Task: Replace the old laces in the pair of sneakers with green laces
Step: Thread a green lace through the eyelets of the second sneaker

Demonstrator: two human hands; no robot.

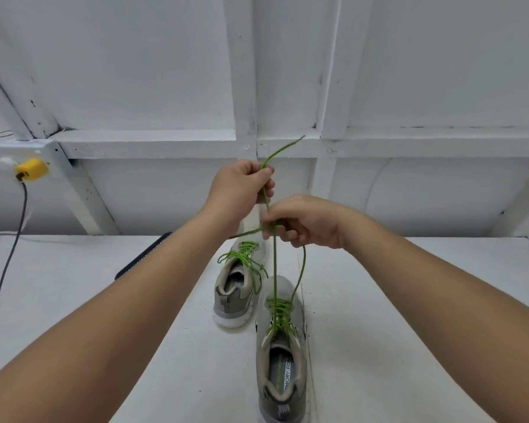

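Two grey sneakers stand on the white table, both threaded with green laces. The near sneaker [280, 355] points away from me, and its green lace [275, 270] rises taut from the eyelets into my hands. My left hand [242, 187] pinches one lace end high up, with the tip sticking out above my fingers. Just below and to the right, my right hand [303, 221] grips the other end, whose tip points left. The far sneaker [237, 288] has its green lace [242, 257] tied in a loose bow.
A dark flat object [141, 254] lies on the table left of the far sneaker. A yellow plug [31, 170] with a grey cable [5, 270] hangs from a wall socket at the left. White wooden wall framing stands behind the table [409, 300].
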